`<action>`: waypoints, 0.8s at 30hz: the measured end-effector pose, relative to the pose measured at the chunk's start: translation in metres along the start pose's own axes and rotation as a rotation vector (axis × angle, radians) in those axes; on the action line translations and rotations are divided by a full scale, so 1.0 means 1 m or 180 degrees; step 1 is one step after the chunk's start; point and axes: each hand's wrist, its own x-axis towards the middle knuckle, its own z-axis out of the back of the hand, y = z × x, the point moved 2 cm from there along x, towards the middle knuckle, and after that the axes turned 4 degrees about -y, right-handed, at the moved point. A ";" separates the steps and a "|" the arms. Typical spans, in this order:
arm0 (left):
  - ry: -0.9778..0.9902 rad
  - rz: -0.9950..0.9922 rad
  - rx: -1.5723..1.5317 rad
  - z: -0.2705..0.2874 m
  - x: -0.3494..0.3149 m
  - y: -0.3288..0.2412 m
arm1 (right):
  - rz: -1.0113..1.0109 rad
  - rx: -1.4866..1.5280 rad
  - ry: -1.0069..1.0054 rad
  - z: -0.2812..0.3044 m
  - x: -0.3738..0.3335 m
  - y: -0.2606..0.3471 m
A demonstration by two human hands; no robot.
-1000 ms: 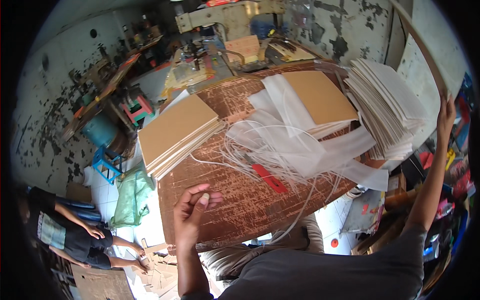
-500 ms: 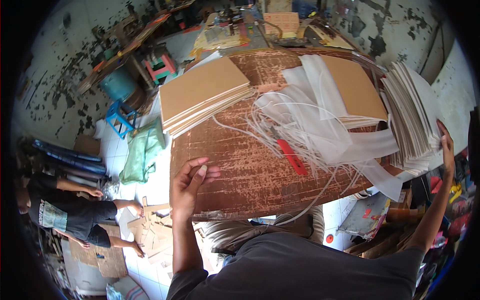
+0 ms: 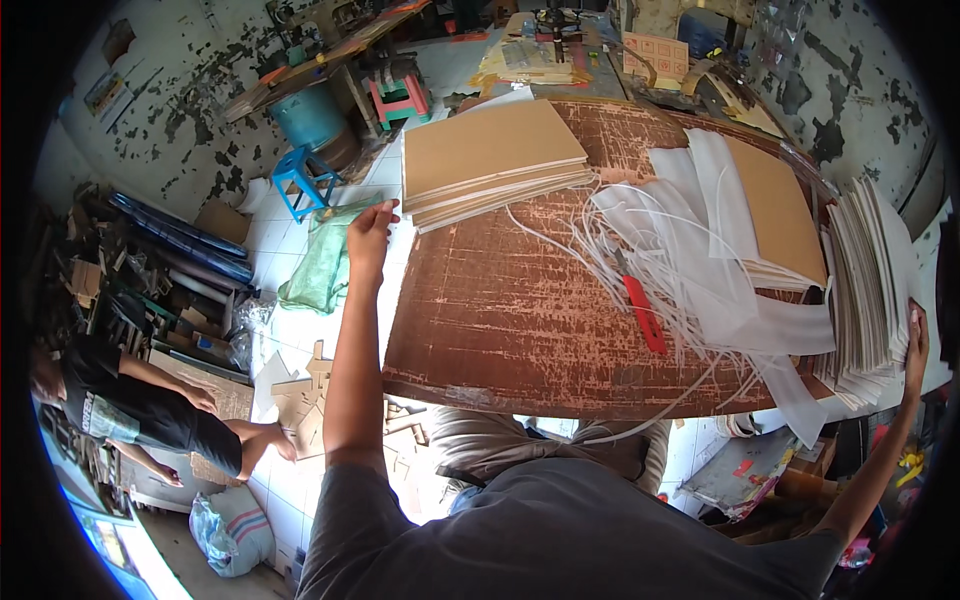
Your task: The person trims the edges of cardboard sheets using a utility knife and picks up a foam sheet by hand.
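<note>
My left hand [image 3: 370,236] is raised beside the left edge of a stack of brown boards [image 3: 495,150] with pale edges. Its fingers are curled together, with nothing visible in them. At the far right, my right hand [image 3: 917,345] lies with fingers extended along the outer side of a leaning pile of thin white-grey sheets [image 3: 868,290]. Between the two stacks, a red utility knife [image 3: 643,313] rests on the worn red-brown table [image 3: 500,330]. Beside the knife is a tangle of white strips [image 3: 610,240]. White foam sheeting [image 3: 700,270] partly covers another brown board stack [image 3: 772,200].
Another person [image 3: 150,405] sits on the floor at the left, near cardboard offcuts [image 3: 305,400]. A blue stool [image 3: 303,182], a green sack [image 3: 325,260] and a blue drum [image 3: 312,120] stand beyond the table's left edge. A cluttered bench [image 3: 530,65] adjoins the far side.
My left hand has moved forward to the left board stack, its fingers curling in. My right hand stays at the white sheets. The view has turned left.
</note>
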 end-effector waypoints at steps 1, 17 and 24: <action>-0.0125 -0.0027 0.0281 -0.002 0.011 0.005 | -0.0002 0.0014 -0.0002 0.000 0.000 -0.002; 0.0038 -0.0065 0.1504 -0.019 0.083 0.038 | -0.0078 0.0240 -0.0136 -0.008 -0.003 -0.012; 0.0220 0.0395 0.0947 -0.018 0.086 0.033 | -0.0063 0.0215 -0.0160 -0.009 -0.004 0.001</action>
